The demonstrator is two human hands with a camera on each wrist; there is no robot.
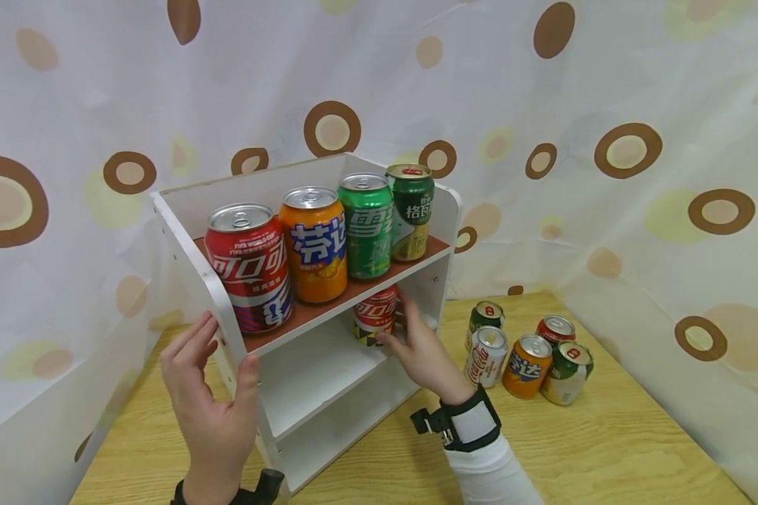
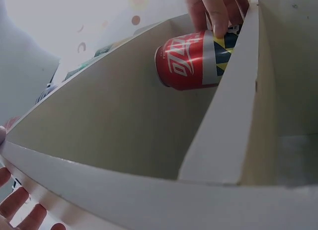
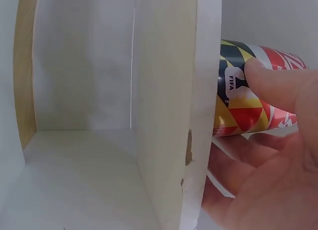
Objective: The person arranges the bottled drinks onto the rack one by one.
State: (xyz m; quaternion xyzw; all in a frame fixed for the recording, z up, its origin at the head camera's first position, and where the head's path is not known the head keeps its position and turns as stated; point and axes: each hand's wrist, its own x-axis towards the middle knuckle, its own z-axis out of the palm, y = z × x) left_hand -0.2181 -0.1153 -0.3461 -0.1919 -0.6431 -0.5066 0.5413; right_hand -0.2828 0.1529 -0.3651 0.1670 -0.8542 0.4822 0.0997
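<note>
My right hand (image 1: pixel 426 358) reaches into the middle level of a small white shelf (image 1: pixel 309 379) and holds a red Coca-Cola can (image 1: pixel 373 315) near its right end. In the right wrist view the thumb lies on the can's (image 3: pixel 238 108) patterned lower part, with the fingers curled round the other side. That can (image 2: pixel 186 61) is also seen in the left wrist view, just inside the compartment. At the shelf's left side panel is my left hand (image 1: pixel 213 407), its fingers extended along the outer face and its thumb apart near the front edge.
On the top level stand a red Coca-Cola can (image 1: pixel 249 273), an orange Fanta can (image 1: pixel 316 245), a green Sprite can (image 1: pixel 366 228) and a dark green can (image 1: pixel 410 214). Several more cans, including a white Coca-Cola can (image 1: pixel 485 358), stand on the wooden table (image 1: pixel 619 442) to the right.
</note>
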